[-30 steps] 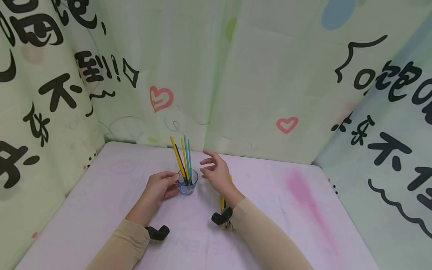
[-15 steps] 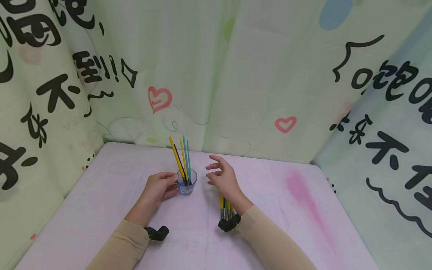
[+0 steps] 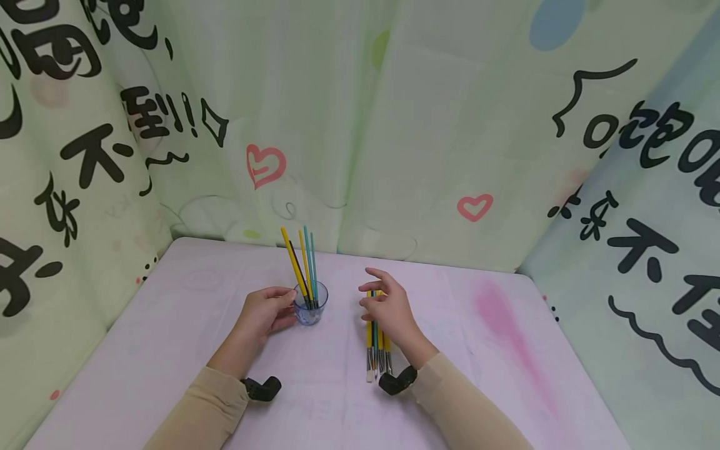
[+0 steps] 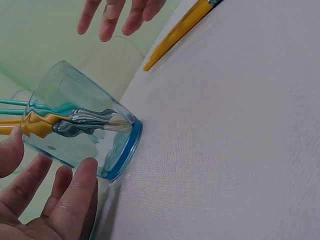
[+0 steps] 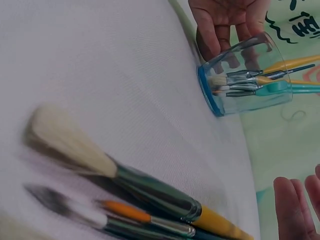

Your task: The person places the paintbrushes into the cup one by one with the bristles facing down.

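My left hand (image 3: 267, 309) holds a clear glass cup (image 3: 311, 317) with a blue base, thumb at the rim and fingers along its side. Several paintbrushes (image 4: 102, 120) stand in the cup with bristles down, their yellow, teal and dark handles leaning out of the top. To the right, my right hand (image 3: 390, 309) hovers over a row of paintbrushes (image 3: 369, 340) on the table, its fingers loosely bent and holding nothing. In the right wrist view, a wide pale-bristled brush (image 5: 75, 142) lies closest to the camera, beside thinner ones. The right hand partly hides their handles.
A pale pink cloth (image 3: 225, 350) covers the table, with a darker pink streak (image 3: 514, 331) at the right. Light green curtains (image 3: 416, 125) with black characters and hearts enclose the back and both sides. Each wrist wears a black camera (image 3: 263, 389).
The right hand has moved away from the cup, rightward and toward me, to above the loose brushes, uncovering more of them. The left hand and cup stay in place.
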The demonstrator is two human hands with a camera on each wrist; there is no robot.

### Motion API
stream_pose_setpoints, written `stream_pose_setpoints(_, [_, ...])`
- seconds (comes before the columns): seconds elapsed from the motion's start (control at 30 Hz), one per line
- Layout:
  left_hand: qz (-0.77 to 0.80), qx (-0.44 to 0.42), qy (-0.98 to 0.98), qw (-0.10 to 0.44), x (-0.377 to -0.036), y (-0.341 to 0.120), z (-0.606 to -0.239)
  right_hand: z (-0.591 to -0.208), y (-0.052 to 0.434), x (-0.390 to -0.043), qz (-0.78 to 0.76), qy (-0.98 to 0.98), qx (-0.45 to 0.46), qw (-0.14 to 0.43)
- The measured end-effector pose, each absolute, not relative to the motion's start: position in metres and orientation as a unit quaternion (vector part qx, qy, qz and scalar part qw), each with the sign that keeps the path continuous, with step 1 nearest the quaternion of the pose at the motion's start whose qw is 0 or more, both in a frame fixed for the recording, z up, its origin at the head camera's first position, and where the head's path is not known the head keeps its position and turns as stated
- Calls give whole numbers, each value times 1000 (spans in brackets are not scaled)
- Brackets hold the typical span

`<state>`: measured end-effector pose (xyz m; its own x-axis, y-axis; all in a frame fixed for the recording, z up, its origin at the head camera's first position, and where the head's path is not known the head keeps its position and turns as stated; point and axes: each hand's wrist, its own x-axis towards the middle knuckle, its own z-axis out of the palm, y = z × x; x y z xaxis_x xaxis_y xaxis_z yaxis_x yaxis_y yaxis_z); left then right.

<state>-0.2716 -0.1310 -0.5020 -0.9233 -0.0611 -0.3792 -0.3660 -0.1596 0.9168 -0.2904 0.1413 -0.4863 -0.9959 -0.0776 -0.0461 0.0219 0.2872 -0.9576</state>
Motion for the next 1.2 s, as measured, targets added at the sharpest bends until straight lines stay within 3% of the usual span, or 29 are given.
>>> stream_pose_setpoints(1.2, [741,-170,641,106,-271,-131,-500,-501,184,-275,-528,846,60,44])
